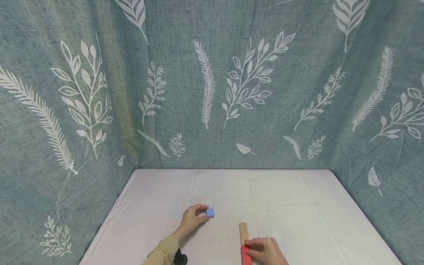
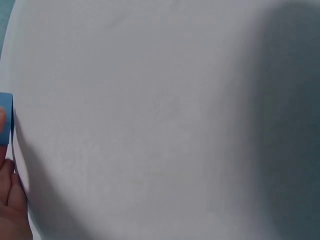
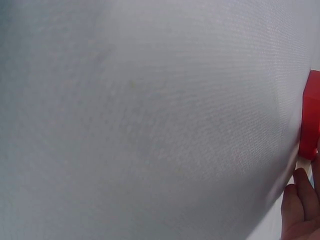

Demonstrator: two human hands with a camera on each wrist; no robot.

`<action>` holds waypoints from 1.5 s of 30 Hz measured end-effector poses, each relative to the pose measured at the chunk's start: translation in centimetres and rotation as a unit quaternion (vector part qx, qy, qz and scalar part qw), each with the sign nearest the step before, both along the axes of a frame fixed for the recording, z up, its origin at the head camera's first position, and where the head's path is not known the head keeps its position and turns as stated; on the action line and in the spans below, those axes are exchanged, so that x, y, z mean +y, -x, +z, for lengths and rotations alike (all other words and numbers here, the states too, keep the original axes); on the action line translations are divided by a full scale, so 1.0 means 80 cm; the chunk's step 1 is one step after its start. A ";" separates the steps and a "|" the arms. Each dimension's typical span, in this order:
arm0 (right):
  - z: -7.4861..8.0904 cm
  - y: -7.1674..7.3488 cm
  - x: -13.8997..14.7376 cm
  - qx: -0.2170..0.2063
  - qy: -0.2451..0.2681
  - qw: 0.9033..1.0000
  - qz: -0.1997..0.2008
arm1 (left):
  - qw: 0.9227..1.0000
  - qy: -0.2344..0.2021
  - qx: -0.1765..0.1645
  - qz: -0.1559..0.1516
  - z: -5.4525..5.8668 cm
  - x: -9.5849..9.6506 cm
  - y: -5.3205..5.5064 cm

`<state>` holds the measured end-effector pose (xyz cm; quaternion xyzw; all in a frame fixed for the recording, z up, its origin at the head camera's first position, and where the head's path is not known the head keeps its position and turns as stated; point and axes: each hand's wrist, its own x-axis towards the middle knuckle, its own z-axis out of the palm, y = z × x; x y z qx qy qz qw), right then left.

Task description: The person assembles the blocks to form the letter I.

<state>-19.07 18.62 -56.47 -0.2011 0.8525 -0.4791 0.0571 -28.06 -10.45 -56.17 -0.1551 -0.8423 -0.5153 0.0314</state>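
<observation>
In the head view my left hand (image 1: 191,221) pinches a small blue block (image 1: 210,212) between thumb and fingers, over the middle of the table. The same blue block (image 2: 6,131) shows at the left edge of the left wrist view, with part of the hand (image 2: 12,212) below it. My right hand (image 1: 267,251) grips a red block (image 1: 246,256) by its sides near the front of the table. Beyond the red block, end to end with it, lies a long, narrow tan wooden block (image 1: 243,232). The right wrist view catches the red block (image 3: 311,117) at its right edge.
A white cloth covers the table (image 1: 291,206). Blue-green curtains (image 1: 185,110) with white leaf prints hang at the back and both sides. A black wrist device (image 1: 180,257) sits below the left sleeve (image 1: 165,250).
</observation>
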 end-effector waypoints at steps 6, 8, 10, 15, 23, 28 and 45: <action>0.001 0.001 -0.001 -0.005 -0.004 1.000 -0.002 | 1.000 -0.005 -0.004 0.002 -0.001 0.000 0.000; 0.001 0.001 -0.001 -0.003 -0.007 1.000 -0.003 | 1.000 -0.001 -0.004 0.004 -0.001 0.000 0.000; 0.001 0.001 0.000 -0.003 -0.006 1.000 -0.003 | 1.000 0.003 -0.002 0.007 0.000 0.000 0.001; 0.002 0.002 0.000 -0.003 -0.005 1.000 -0.002 | 1.000 -0.002 0.010 0.011 0.008 0.000 0.004; 0.002 0.000 -0.001 -0.003 -0.003 1.000 -0.001 | 1.000 -0.018 0.008 0.014 0.027 0.003 0.011; 0.001 0.000 0.000 0.001 -0.002 1.000 -0.001 | 1.000 -0.022 0.011 0.007 0.040 0.005 0.016; 0.000 0.000 0.000 -0.004 0.004 1.000 0.001 | 0.998 -0.056 0.009 0.001 0.084 0.026 0.033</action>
